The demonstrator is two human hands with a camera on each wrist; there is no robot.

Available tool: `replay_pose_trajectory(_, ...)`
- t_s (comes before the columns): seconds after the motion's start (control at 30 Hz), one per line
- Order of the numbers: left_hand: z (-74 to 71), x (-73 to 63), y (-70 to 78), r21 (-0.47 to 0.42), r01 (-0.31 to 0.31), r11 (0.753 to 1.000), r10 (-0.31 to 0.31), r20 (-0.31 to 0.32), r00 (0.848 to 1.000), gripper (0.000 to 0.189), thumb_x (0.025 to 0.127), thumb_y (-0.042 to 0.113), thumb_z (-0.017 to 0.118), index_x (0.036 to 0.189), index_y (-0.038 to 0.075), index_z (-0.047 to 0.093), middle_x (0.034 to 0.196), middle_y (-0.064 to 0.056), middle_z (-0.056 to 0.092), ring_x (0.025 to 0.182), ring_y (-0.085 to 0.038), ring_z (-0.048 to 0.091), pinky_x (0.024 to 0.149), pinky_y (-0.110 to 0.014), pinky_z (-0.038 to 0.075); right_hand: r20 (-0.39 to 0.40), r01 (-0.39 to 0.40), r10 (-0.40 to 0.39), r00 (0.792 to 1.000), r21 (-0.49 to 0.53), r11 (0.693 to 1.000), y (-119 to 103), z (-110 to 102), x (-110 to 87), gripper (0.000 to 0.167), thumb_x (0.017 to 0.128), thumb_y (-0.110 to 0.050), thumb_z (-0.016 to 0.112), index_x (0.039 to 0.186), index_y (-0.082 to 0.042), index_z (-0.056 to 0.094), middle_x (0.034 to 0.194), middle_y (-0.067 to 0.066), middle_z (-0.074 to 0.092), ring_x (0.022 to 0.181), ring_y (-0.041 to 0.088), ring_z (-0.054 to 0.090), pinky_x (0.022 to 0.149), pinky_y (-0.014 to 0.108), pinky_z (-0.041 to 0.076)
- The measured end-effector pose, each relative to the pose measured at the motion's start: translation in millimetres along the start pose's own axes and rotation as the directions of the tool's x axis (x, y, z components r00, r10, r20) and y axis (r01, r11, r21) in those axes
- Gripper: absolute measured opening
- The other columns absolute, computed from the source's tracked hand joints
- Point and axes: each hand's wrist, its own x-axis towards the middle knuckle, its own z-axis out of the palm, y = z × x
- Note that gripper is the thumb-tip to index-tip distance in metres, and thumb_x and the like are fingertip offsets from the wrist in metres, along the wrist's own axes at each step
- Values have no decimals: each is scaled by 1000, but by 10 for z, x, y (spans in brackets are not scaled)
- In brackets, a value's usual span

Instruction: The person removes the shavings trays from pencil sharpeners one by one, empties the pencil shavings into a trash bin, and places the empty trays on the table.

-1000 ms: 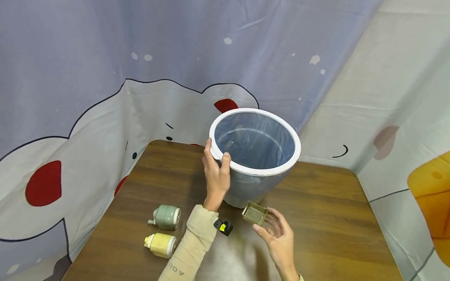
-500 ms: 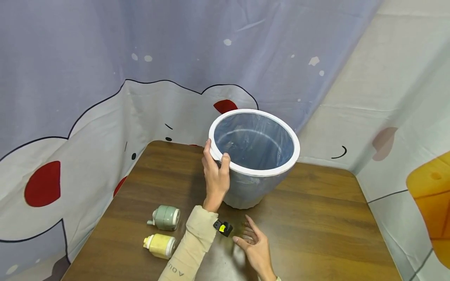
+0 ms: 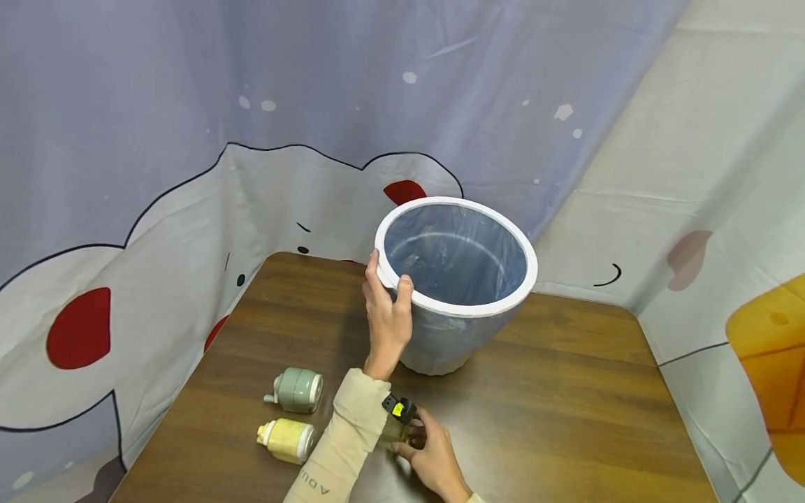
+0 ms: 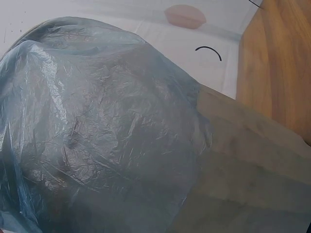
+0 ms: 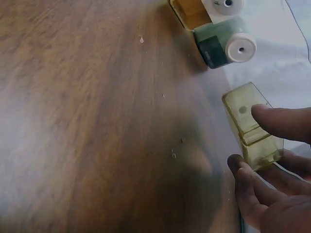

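Observation:
The left hand [image 3: 386,318] grips the white rim of a trash bin [image 3: 455,310], with its thumb and fingers on the near left side. A translucent blue bag [image 4: 121,121] covers the bin's outer wall in the left wrist view. Low in front of the bin, the right hand [image 3: 437,461] holds a small see-through yellowish box, like a sharpener's shavings drawer [image 5: 255,141], between thumb and fingers. In the head view the left sleeve partly hides this drawer. Few specks lie on the wood below it.
A green crank pencil sharpener [image 3: 298,390] and a yellow one [image 3: 288,439] lie on the left of the wooden table [image 3: 566,391]. A patterned curtain [image 3: 302,70] hangs behind and beside the table.
The right hand has moved left and down with the drawer, from in front of the bin to beside the left sleeve. The left hand and the bin have stayed in place.

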Motion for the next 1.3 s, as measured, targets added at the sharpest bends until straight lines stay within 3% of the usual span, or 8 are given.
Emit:
replay_pose_trajectory(0.23, -3, -16, -14, 7, 10, 1000, -10, 15, 1000, 63, 86, 51, 44, 142, 46, 16, 131, -11, 37, 108, -32, 48, 86, -52, 41, 21, 56, -55, 998, -61, 997, 23, 92, 62, 56, 68, -8, 79, 118, -18, 57, 101, 7, 66, 81, 19, 65, 67, 28, 52)
replay_pose_trajectory(0.47, -15, -10, -3, 7, 16, 1000, -16, 10, 1000, 63, 86, 51, 45, 142, 46, 15, 131, -11, 37, 107, -32, 48, 85, -51, 42, 1, 64, -65, 998, -157, 986, 22, 105, 89, 48, 66, -14, 80, 109, -21, 60, 87, 1, 66, 78, 16, 63, 69, 30, 49)
replay_pose_trajectory(0.97, -41, -7, 9, 13, 4, 1000, -4, 11, 1000, 63, 86, 52, 44, 142, 47, 15, 133, -11, 36, 110, -33, 47, 87, -52, 41, 57, 71, -61, 997, -207, 976, 73, 162, 71, 45, 68, -21, 80, 108, -19, 59, 95, 1, 66, 88, 16, 61, 77, 33, 48)
replay_pose_trajectory(1.3, -65, -9, 14, 12, 42, 999, -43, 51, 998, 63, 85, 55, 44, 140, 52, 12, 137, -7, 33, 115, -32, 45, 89, -53, 39, 82, 56, -38, 996, -238, 970, 98, 204, 79, 51, 69, -25, 80, 113, -16, 57, 107, 1, 63, 99, 19, 58, 85, 37, 46)
